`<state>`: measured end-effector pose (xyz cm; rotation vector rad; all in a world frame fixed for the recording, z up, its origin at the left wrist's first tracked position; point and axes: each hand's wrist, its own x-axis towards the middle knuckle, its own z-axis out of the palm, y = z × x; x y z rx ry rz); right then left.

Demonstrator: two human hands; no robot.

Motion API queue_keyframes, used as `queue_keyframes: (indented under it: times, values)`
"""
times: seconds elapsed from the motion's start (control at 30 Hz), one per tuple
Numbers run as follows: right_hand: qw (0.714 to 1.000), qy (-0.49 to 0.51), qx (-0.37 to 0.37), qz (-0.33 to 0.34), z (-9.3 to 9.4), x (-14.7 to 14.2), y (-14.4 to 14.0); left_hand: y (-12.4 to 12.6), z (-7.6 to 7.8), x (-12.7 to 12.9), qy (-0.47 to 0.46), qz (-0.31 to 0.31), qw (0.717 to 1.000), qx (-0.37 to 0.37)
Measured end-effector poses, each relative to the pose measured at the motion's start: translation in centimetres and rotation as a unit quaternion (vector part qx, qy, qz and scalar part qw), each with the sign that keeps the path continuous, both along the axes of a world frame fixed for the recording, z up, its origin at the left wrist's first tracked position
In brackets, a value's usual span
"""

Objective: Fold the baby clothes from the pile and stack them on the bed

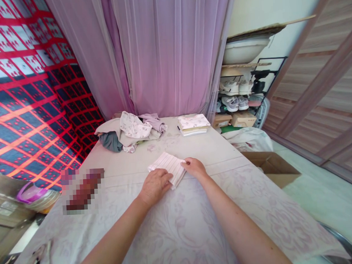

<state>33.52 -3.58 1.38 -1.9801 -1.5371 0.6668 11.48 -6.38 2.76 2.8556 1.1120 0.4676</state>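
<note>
Both hands are on the folded striped cloth mid-bed, left hand flat with fingers spread on its near edge, right hand pinching the right corner, its long axis slanting toward the far-left clothes pile.

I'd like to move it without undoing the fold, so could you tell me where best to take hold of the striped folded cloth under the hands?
Probably by its near right corner, coming from the person's side. The striped folded cloth lies flat on the bed; the right hand already pinches that edge and the left hand presses the near part, so the layers there likely stay together.
</note>
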Motion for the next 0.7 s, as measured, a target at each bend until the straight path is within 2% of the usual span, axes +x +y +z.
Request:
queue_keyframes:
  times: [0.17,0.3,0.43,0.53,0.6,0.7]
  values:
    - [0.999,-0.037,-0.001,-0.01,0.8,-0.1,0.0,0.3,-0.2,0.5,0.014,-0.017,0.999,0.037]
    - [0.999,-0.041,0.0,-0.015,0.2,-0.1,-0.3,0.1,-0.7,0.0,0.002,-0.028,0.998,0.052]
    - [0.999,-0.05,-0.007,-0.022,-1.1,-0.2,-1.1,-0.5,-1.9,-0.2,-0.029,-0.018,0.999,0.032]
    - [0.996,-0.079,0.023,-0.028,-1.0,-0.5,-1.6,0.0,-1.8,-0.7,-0.089,-0.025,0.996,-0.005]
    - [0.991,-0.11,0.073,-0.024,-0.2,-1.0,-1.8,1.2,-1.1,-1.5,-0.152,0.0,0.988,-0.018]
    - [0.979,-0.148,0.141,0.022,1.4,-3.0,-1.6,3.7,-0.1,-2.7,-0.204,0.086,0.975,-0.017]
